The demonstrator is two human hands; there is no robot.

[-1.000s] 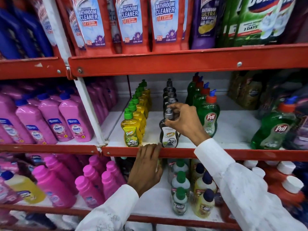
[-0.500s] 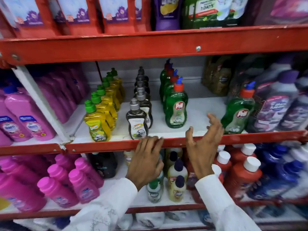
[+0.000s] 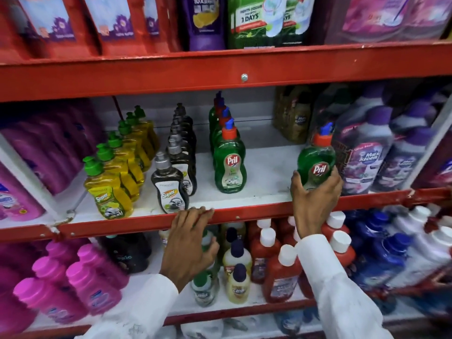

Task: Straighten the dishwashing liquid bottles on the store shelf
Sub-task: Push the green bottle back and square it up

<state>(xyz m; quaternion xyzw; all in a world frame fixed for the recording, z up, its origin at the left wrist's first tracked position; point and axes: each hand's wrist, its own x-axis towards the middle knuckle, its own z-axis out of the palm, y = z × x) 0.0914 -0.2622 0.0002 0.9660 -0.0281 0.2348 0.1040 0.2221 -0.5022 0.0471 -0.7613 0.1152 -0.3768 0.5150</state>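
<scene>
On the middle shelf (image 3: 264, 189) stand three rows of dishwashing liquid: yellow Super bottles (image 3: 107, 192) on the left, dark Super bottles (image 3: 170, 187) in the middle, green Pril bottles (image 3: 230, 165) to their right. A lone green Pril bottle (image 3: 316, 162) stands apart at the right, tilted slightly left. My right hand (image 3: 313, 199) is wrapped around its lower body from the front. My left hand (image 3: 189, 241) rests with its fingertips on the shelf's red front lip (image 3: 137, 222), holding nothing.
Purple-and-white bottles (image 3: 367, 157) crowd the right of the lone Pril bottle. Pink bottles (image 3: 14, 196) fill the left bay beyond a white divider (image 3: 31, 182). Refill pouches (image 3: 256, 18) stand on the shelf above. Red, blue and pink bottles (image 3: 281, 272) fill the shelf below.
My right hand left the dark Super bottle, swung right below the shelf lip and has closed on the lone Pril bottle. The view shifted right. My left hand stayed on the lip.
</scene>
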